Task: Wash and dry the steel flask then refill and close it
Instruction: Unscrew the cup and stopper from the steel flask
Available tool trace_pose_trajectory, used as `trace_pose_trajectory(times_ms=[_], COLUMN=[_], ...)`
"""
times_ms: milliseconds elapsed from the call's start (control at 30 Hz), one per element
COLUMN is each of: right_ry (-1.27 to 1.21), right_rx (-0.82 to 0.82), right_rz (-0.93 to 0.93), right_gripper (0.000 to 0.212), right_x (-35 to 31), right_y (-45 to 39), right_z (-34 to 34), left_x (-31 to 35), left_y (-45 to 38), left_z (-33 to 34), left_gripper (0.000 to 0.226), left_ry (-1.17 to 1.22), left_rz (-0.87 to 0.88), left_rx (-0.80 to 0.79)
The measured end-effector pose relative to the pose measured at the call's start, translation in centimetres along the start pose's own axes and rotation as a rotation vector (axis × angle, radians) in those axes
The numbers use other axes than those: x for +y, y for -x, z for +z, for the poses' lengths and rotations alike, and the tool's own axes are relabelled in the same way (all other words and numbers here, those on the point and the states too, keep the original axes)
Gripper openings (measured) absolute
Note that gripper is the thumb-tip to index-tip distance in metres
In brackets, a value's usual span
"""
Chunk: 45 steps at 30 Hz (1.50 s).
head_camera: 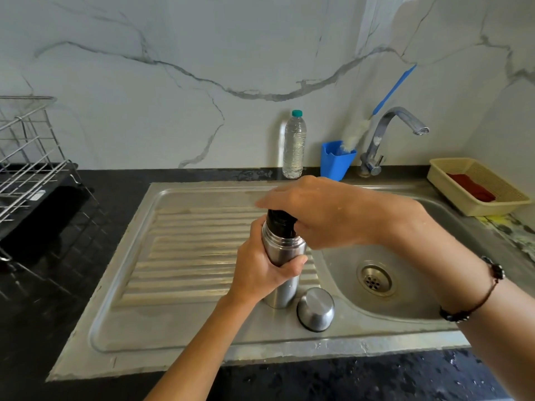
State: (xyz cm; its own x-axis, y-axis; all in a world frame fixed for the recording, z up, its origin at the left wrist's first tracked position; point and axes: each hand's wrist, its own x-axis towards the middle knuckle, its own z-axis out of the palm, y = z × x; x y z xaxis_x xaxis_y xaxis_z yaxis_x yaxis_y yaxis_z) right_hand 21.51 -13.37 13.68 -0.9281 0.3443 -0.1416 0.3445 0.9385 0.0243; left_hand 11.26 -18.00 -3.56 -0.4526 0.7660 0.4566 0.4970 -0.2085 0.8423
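A steel flask (282, 247) stands upright on the ribbed drainboard (185, 256) beside the sink basin. My left hand (260, 270) grips its body around the middle. My right hand (321, 209) covers the top, its fingers curled round the black stopper (279, 221) in the flask's neck. The flask's steel cup lid (316, 309) lies upside down on the drainboard, just right of the flask's base.
A clear water bottle (294, 146) with a teal cap stands at the back wall. Beside it are a blue holder (335, 160) with a bottle brush, and the tap (388, 134). A yellow basket (477, 186) holds a red cloth. A wire dish rack (29, 157) stands far left.
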Motion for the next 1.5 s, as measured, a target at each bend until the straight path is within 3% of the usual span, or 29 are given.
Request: trace_pose_trajectory(times_ms=[200, 333, 467, 533, 633, 767, 833, 933, 1067, 1200, 1300, 1400, 1500], right_ry=[0.084, -0.042, 0.073, 0.026, -0.059, 0.079, 0.067, -0.072, 0.06, 0.016, -0.089, 0.007, 0.064], right_rx=[0.082, -0.022, 0.121, 0.073, -0.009, 0.133, 0.093, 0.004, 0.114, 0.059, 0.018, 0.136, 0.134], right_rz=[0.069, 0.037, 0.113, 0.09, 0.07, 0.128, 0.114, 0.069, 0.195, 0.149, 0.131, 0.225, 0.253], right_gripper=[0.02, 0.046, 0.037, 0.03, 0.048, 0.035, 0.027, 0.042, 0.047, 0.024, 0.046, 0.048, 0.037], right_x=[-0.2, -0.2, -0.1, -0.1, -0.3, -0.7, -0.6, -0.6, -0.7, -0.8, -1.2, -1.3, -1.6], right_y=[-0.1, 0.1, -0.1, -0.2, 0.0, -0.3, -0.5, -0.4, -0.6, -0.8, -0.5, -0.6, -0.5], right_z=[0.3, -0.4, -0.1, -0.1, -0.5, -0.2, -0.2, -0.9, -0.7, -0.3, -0.4, 0.0, 0.1], left_x=[0.1, 0.1, 0.1, 0.2, 0.1, -0.1, 0.0, 0.1, 0.1, 0.1, 0.0, 0.0, 0.1], left_y=[0.1, 0.0, 0.1, 0.1, 0.1, 0.1, 0.1, 0.1, 0.0, 0.0, 0.0, 0.1, 0.2], left_z=[-0.1, -0.1, -0.1, -0.1, 0.0, 0.0, 0.0, 0.0, -0.1, -0.1, -0.1, -0.1, -0.2], left_gripper=[0.068, 0.076, 0.077, 0.072, 0.076, 0.079, 0.076, 0.077, 0.066, 0.08, 0.081, 0.08, 0.081], left_ry=[-0.003, 0.009, 0.022, 0.018, 0.015, 0.021, 0.02, 0.021, 0.026, 0.021, 0.02, 0.025, 0.031], left_rz=[-0.001, -0.009, 0.005, -0.005, -0.012, 0.004, -0.004, -0.008, 0.002, 0.008, 0.013, 0.01, 0.006], left_rx=[-0.019, -0.023, -0.036, -0.032, -0.021, -0.031, -0.035, -0.025, -0.036, -0.031, -0.035, -0.039, -0.055])
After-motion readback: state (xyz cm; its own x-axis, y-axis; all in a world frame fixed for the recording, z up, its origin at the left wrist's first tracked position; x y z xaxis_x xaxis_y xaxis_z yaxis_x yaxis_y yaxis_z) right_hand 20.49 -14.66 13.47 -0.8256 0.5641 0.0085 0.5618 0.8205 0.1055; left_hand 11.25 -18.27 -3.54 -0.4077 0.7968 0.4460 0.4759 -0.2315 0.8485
